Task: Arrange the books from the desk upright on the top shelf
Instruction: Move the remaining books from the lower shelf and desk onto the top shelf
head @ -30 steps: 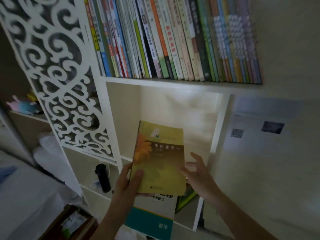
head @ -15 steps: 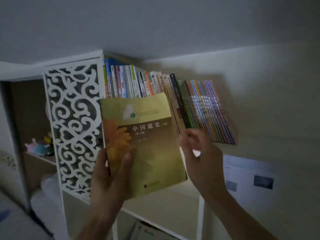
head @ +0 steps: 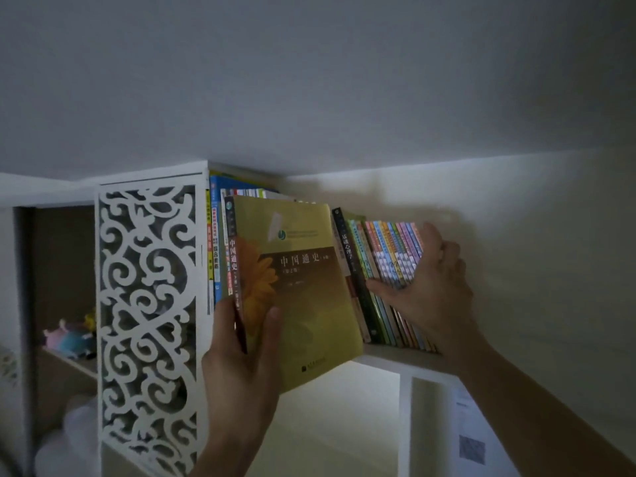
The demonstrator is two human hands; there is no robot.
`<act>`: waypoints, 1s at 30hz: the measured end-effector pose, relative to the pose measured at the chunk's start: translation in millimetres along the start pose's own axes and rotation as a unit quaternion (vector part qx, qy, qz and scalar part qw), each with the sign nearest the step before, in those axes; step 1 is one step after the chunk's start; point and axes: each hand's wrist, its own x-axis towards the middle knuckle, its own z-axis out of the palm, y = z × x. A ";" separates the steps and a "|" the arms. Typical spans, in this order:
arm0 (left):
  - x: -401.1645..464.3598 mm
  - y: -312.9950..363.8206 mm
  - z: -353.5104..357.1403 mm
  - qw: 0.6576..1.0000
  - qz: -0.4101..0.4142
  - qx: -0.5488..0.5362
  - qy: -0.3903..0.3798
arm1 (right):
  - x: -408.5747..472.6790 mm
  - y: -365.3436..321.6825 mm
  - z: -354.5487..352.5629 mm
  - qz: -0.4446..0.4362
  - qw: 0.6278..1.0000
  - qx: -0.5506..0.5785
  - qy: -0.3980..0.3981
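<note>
Yellow book (head: 309,287) pinched in left hand (head: 241,359); right hand (head: 426,290) spread against shelved books (head: 389,270).

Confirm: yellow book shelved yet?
Not yet. Yellow book is upright in the left hand, in front of the shelved row.

packed book row (head: 385,270), bare shelf (head: 395,356) rightward

one yellow book (head: 309,287), two hands (head: 241,366)
</note>
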 end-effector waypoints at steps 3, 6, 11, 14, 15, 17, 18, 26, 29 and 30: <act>7.0 2.0 3.6 1.000 0.015 0.018 0.011 | 4.4 2.7 -4.4 -0.002 0.999 -0.019 -0.026; 12.2 2.6 7.6 0.999 0.019 0.023 0.020 | 11.3 2.1 -5.7 -0.011 0.999 -0.031 -0.030; 18.6 3.5 10.1 0.999 0.022 0.022 0.021 | 9.6 -12.7 10.4 0.008 0.996 -0.084 0.006; 21.2 7.6 9.7 0.999 0.028 0.014 0.019 | 5.3 -11.2 15.4 0.005 0.992 -0.111 0.060; 21.9 10.0 10.4 0.999 0.030 0.010 0.019 | 5.0 -11.1 15.0 -0.010 0.990 -0.123 0.066; 21.7 15.3 12.5 0.999 0.034 0.001 0.015 | 5.9 -16.2 12.0 -0.042 0.986 -0.150 0.063; 21.3 17.8 14.3 0.999 0.035 -0.003 0.013 | 7.3 -20.8 9.9 -0.046 0.984 -0.163 0.059; 11.9 24.8 12.5 0.999 0.036 0.002 0.004 | 2.7 -7.9 12.7 -0.019 0.983 -0.162 0.085; 10.2 29.7 23.9 0.999 0.039 0.002 -0.002 | 8.0 -1.4 0.8 -0.004 0.987 -0.123 0.101; 9.8 31.7 30.8 0.999 0.042 -0.001 -0.005 | 10.3 1.3 -5.6 0.008 0.989 -0.103 0.107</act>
